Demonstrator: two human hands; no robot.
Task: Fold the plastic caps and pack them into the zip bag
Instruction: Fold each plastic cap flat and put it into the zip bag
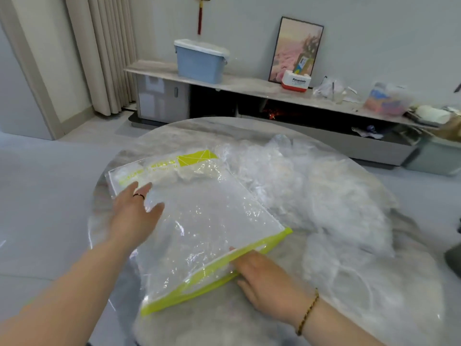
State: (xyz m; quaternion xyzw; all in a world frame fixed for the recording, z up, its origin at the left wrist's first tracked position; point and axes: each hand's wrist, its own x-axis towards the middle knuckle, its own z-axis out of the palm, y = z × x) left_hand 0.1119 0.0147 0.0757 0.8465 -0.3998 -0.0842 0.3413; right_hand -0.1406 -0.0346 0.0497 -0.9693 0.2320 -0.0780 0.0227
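Observation:
A clear zip bag point(212, 221) with a lime-green zip strip and green print lies on the round grey table point(174, 128). Crumpled clear plastic shows inside its far end. My left hand point(136, 213), ring on one finger, rests flat with straight fingers on the bag's left side. My right hand point(264, 275) is at the bag's green mouth, its fingertips slipped inside the opening and hidden by the plastic. A loose heap of clear plastic caps point(324, 196) covers the table to the right of the bag.
Behind the table runs a low TV cabinet point(249, 86) with a blue lidded bin point(200, 61), a framed picture point(296, 51), a white-and-red box point(296, 83) and clutter at the right. Curtains point(104, 53) hang at the back left. Pale floor surrounds the table.

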